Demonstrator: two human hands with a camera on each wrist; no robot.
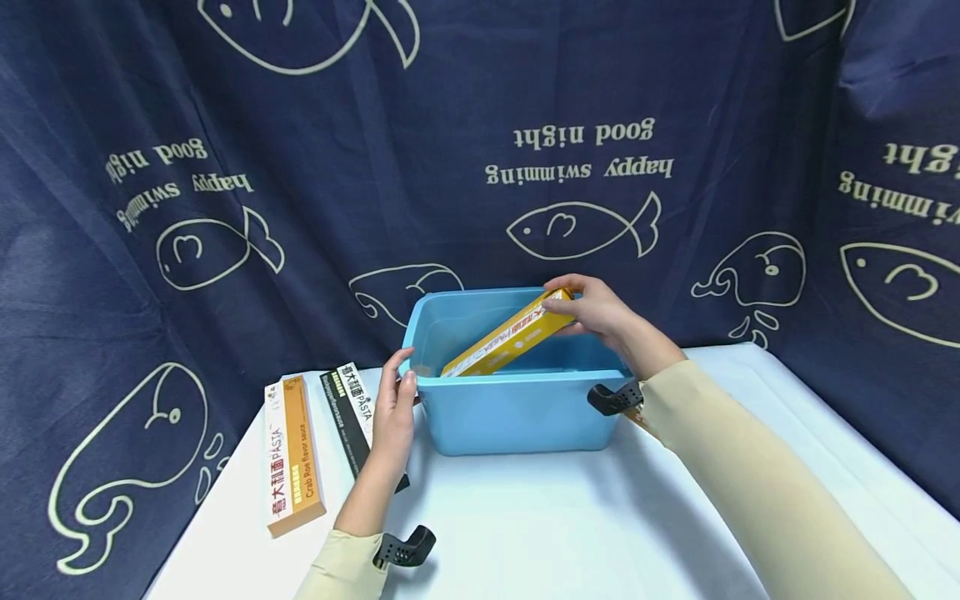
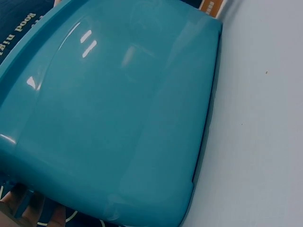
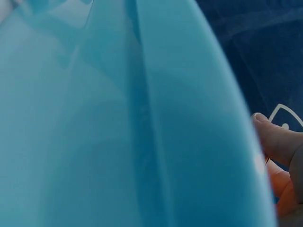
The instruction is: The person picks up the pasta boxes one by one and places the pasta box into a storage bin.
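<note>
The right hand (image 1: 596,310) grips the yellow box (image 1: 508,338) by its end, aslant in the blue bin (image 1: 517,417) (whose corner the left hand (image 1: 393,417) holds), and a loosened pinch could drop it.

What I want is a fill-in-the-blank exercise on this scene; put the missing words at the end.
1. The right hand holds a tilted box, white and ____, partly inside the blue bin.
2. The hand at the bin's near left corner is the person's ____ one.
3. The orange box reads "Crab Roe ____ sauce".
4. The neighboring box, nearer the bin, is white and ____.

Missing words: yellow; left; flavor; black.
</note>
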